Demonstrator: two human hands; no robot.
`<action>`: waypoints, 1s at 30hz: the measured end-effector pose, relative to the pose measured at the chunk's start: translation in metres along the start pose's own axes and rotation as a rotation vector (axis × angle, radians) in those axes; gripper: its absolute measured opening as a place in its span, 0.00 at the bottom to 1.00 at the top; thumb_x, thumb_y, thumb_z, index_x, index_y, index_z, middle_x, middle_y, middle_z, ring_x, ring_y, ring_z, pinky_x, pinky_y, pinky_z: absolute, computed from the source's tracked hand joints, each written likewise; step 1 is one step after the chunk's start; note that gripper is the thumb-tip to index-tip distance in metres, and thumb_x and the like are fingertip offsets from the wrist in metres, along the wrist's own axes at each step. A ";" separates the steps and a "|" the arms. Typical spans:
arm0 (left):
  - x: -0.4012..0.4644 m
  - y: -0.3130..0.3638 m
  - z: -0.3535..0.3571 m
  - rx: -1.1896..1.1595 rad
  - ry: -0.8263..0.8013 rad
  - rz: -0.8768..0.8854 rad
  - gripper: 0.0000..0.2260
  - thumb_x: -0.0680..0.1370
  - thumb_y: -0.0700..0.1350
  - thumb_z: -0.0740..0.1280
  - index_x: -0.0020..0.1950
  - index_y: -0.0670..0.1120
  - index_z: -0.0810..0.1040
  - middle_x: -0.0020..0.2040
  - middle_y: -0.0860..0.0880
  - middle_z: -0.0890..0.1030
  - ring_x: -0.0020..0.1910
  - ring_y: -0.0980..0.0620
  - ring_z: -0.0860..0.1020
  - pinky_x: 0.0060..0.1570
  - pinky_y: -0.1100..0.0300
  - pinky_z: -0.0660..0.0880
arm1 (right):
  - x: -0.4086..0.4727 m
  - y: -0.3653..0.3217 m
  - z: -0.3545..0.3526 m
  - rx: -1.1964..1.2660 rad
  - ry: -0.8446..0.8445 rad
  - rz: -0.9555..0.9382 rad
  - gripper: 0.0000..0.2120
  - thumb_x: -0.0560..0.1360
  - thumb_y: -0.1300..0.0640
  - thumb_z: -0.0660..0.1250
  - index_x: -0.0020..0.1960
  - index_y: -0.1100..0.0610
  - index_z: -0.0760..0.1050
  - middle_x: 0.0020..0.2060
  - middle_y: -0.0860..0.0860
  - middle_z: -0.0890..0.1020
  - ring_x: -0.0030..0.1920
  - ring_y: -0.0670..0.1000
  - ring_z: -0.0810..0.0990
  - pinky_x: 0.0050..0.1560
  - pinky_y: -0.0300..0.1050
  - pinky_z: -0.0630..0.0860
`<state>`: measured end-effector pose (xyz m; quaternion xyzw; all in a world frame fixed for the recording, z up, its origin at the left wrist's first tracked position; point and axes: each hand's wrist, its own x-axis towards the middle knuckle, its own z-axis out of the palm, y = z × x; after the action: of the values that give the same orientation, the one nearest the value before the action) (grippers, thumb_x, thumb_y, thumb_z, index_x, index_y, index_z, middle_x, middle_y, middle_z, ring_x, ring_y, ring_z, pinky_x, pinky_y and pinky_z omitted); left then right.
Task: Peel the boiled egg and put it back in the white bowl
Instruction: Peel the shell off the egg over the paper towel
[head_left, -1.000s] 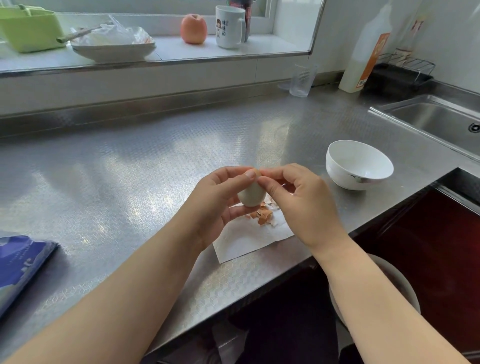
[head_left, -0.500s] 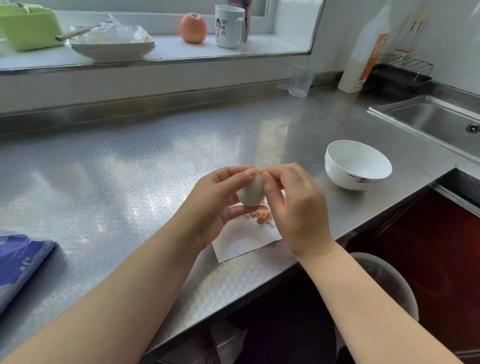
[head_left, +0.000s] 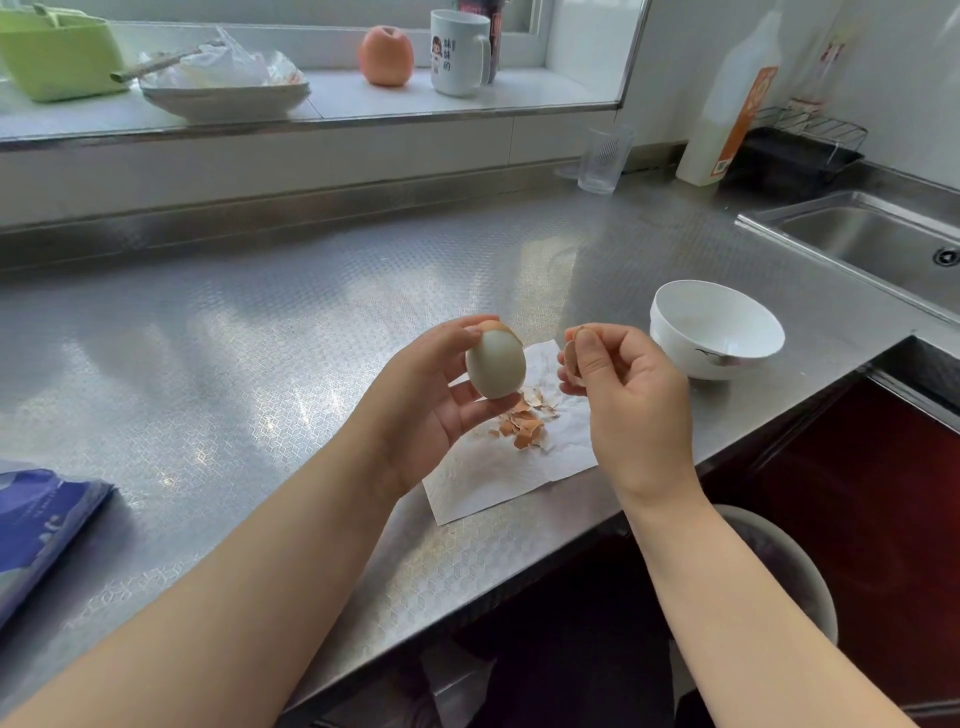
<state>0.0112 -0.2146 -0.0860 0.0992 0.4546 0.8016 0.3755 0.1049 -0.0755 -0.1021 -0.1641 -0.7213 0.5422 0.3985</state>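
My left hand (head_left: 423, 410) holds the boiled egg (head_left: 494, 366) upright between thumb and fingers, above the counter. Most of the egg is bare and pale, with a small cap of brown shell left at its top. My right hand (head_left: 631, 402) is a little to the right, apart from the egg, pinching a piece of brown shell (head_left: 571, 357) between thumb and forefinger. Below both hands lies a white paper towel (head_left: 498, 478) with a pile of shell bits (head_left: 524, 423). The white bowl (head_left: 714, 327) stands to the right with nothing in it.
The steel counter (head_left: 260, 338) ends at a front edge just below the towel. A sink (head_left: 883, 244) lies at the far right, a clear glass (head_left: 602, 158) and a white bottle (head_left: 727, 104) at the back. A blue bag (head_left: 36, 525) lies at the left. A bin (head_left: 789, 566) stands below the counter.
My right hand has pulled away from the egg to the right, taking a piece of shell with it. The egg now shows more bare white.
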 end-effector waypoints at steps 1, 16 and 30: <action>0.000 0.001 0.000 -0.017 0.004 0.000 0.08 0.80 0.40 0.63 0.55 0.42 0.80 0.54 0.39 0.81 0.46 0.41 0.82 0.42 0.53 0.83 | 0.001 0.001 -0.003 -0.054 -0.019 -0.005 0.05 0.78 0.52 0.66 0.45 0.49 0.80 0.35 0.43 0.83 0.38 0.47 0.81 0.46 0.46 0.79; 0.000 0.000 0.000 0.168 -0.105 -0.007 0.20 0.79 0.45 0.66 0.67 0.36 0.75 0.63 0.35 0.78 0.55 0.41 0.80 0.51 0.55 0.82 | 0.009 -0.016 0.001 -0.216 -0.325 -0.113 0.09 0.74 0.53 0.71 0.54 0.51 0.82 0.47 0.44 0.83 0.47 0.44 0.81 0.49 0.36 0.76; 0.003 -0.008 -0.004 0.229 -0.004 0.033 0.11 0.71 0.47 0.75 0.49 0.43 0.84 0.45 0.43 0.85 0.41 0.46 0.84 0.40 0.55 0.82 | 0.006 -0.005 0.004 -0.541 -0.233 -0.577 0.08 0.78 0.58 0.66 0.48 0.62 0.81 0.40 0.54 0.83 0.41 0.54 0.80 0.44 0.50 0.76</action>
<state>0.0111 -0.2127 -0.0958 0.1504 0.5406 0.7503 0.3495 0.0994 -0.0759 -0.0959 0.0085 -0.8946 0.2140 0.3922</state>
